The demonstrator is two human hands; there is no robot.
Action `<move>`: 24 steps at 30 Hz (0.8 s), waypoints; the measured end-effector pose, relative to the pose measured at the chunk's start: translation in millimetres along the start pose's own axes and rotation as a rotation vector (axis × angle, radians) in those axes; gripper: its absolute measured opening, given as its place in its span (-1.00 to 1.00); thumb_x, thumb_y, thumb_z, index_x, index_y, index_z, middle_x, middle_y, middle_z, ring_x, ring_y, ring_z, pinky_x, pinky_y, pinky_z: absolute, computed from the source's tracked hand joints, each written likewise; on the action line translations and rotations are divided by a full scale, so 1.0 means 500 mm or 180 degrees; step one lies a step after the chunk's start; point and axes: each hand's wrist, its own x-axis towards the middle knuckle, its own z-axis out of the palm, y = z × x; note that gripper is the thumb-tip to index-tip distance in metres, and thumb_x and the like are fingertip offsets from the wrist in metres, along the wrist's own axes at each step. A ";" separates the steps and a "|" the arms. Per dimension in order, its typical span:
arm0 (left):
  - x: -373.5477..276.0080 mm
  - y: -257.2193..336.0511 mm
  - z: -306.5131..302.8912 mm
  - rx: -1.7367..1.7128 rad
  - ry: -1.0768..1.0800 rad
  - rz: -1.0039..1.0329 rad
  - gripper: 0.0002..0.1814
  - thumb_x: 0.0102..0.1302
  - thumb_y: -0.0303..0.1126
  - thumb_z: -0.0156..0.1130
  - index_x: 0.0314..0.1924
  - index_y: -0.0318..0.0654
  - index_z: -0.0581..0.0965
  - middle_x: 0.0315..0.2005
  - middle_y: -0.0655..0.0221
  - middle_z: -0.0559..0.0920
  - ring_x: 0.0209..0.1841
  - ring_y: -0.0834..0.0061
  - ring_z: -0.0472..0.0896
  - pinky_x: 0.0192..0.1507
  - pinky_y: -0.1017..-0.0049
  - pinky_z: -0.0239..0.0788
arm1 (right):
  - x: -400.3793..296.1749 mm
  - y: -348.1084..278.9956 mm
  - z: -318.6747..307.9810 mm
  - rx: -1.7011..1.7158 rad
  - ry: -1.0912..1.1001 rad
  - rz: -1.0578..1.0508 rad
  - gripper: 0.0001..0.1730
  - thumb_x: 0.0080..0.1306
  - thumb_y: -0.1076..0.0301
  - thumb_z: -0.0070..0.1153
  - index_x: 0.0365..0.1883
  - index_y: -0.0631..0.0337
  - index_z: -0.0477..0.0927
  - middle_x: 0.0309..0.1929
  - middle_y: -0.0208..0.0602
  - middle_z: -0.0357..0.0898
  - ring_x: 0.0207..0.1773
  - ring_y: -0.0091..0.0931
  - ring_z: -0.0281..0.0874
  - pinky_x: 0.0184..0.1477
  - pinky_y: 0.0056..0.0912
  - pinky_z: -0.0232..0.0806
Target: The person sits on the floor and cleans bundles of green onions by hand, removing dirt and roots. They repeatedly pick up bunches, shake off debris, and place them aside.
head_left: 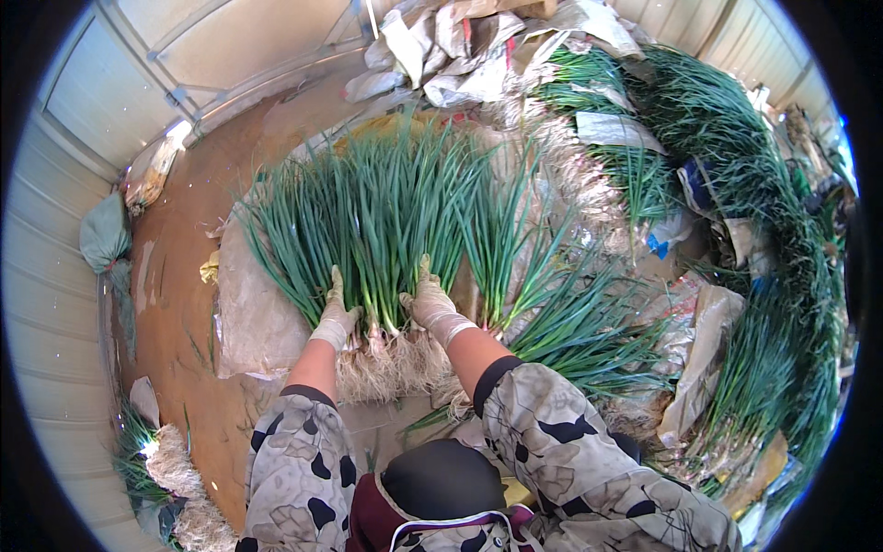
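Observation:
Before me a wide row of green onions (386, 214) lies on pale sacking (259, 324), leaves pointing away and pale fibrous roots (393, 369) towards me. My left hand (336, 310), in a whitish glove, rests at the lower stems left of the middle, thumb and fingers apart. My right hand (429, 300), gloved alike, touches the stems right of the middle; its fingertips are partly among the leaves. Whether either hand grips stems cannot be told. Just right of my right hand lies a smaller bunch of green onions (497, 276), with another bunch (586, 331) slanting beyond it.
Crumpled white sacks (469, 55) lie at the far side. Large heaps of green onions (717, 124) line the right. A green tied bag (105, 231) stands by the left wall (55, 317). More rooted bunches (176, 462) lie at the lower left on wet brown ground (172, 297).

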 end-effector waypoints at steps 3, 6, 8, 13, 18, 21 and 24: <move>-0.016 0.023 -0.014 0.0061 0.0206 0.0127 0.18 0.06 -0.61 0.28 0.41 0.22 -0.36 0.29 0.02 0.18 0.27 0.28 0.25 0.31 0.48 0.02 | -0.049 0.008 -0.052 0.0178 0.0014 -0.0274 0.07 0.26 0.06 0.09 0.42 0.08 -0.43 0.37 0.06 0.03 0.31 -0.14 0.21 0.27 -0.21 0.17; -0.033 0.021 -0.036 -0.0217 0.0433 0.0447 0.16 -0.03 -0.50 0.38 0.42 0.29 -0.17 0.23 -0.03 0.28 0.23 0.20 0.32 0.25 0.48 0.11 | -0.085 0.033 -0.103 0.0058 0.0307 -0.0595 -0.06 0.26 0.05 0.08 0.41 0.22 -0.16 0.34 0.10 0.10 0.29 -0.11 0.23 0.26 -0.24 0.16; -0.034 0.042 -0.039 -0.0046 0.0507 0.0634 0.13 -0.09 -0.45 0.44 0.42 0.09 -0.06 0.18 -0.02 0.34 0.19 0.22 0.36 0.21 0.46 0.15 | -0.116 0.099 -0.172 0.0033 0.0501 -0.0929 -0.23 0.29 0.06 0.05 0.33 0.28 0.12 0.23 0.13 0.27 0.28 -0.14 0.26 0.26 -0.25 0.16; -0.060 -0.026 -0.094 0.0862 0.1304 0.0579 -0.07 -0.05 -0.20 0.42 0.32 -0.20 0.19 0.12 -0.06 0.35 0.17 0.07 0.33 0.23 0.32 0.13 | -0.414 0.299 -0.345 0.0934 0.0871 -0.1203 -0.43 0.34 0.13 0.03 0.23 0.25 0.34 0.21 -0.17 0.39 0.25 -0.43 0.27 0.27 -0.36 0.10; -0.047 0.001 -0.116 0.0879 0.1773 0.0739 -0.24 0.03 -0.25 0.26 0.23 -0.34 0.25 0.19 -0.07 0.29 0.29 0.08 0.17 0.32 0.29 -0.01 | -0.911 0.627 -0.370 0.2456 0.3116 0.0127 -0.55 0.35 0.21 0.01 0.14 0.24 0.42 -0.16 -0.45 0.53 -0.21 -0.61 0.47 -0.14 -0.59 0.30; -0.146 0.121 -0.106 0.0469 0.1311 0.0566 -0.37 0.06 -0.36 0.19 0.15 -0.49 0.33 0.00 -0.03 0.51 -0.02 0.19 0.54 0.04 0.41 0.35 | -1.183 0.735 -0.265 0.2972 0.3840 0.1010 -0.64 0.40 0.18 -0.08 0.06 0.15 0.47 -0.25 -0.48 0.54 -0.28 -0.66 0.46 -0.24 -0.60 0.30; -0.143 0.229 -0.068 0.0291 0.0388 0.1088 -0.52 0.12 -0.45 0.12 0.08 -0.47 0.39 -0.25 0.12 0.49 -0.29 0.30 0.50 -0.24 0.41 0.33 | -1.384 0.824 -0.136 0.3440 0.4300 0.1024 -0.65 0.40 0.20 -0.08 0.05 0.19 0.46 -0.26 -0.46 0.54 -0.32 -0.66 0.47 -0.29 -0.62 0.31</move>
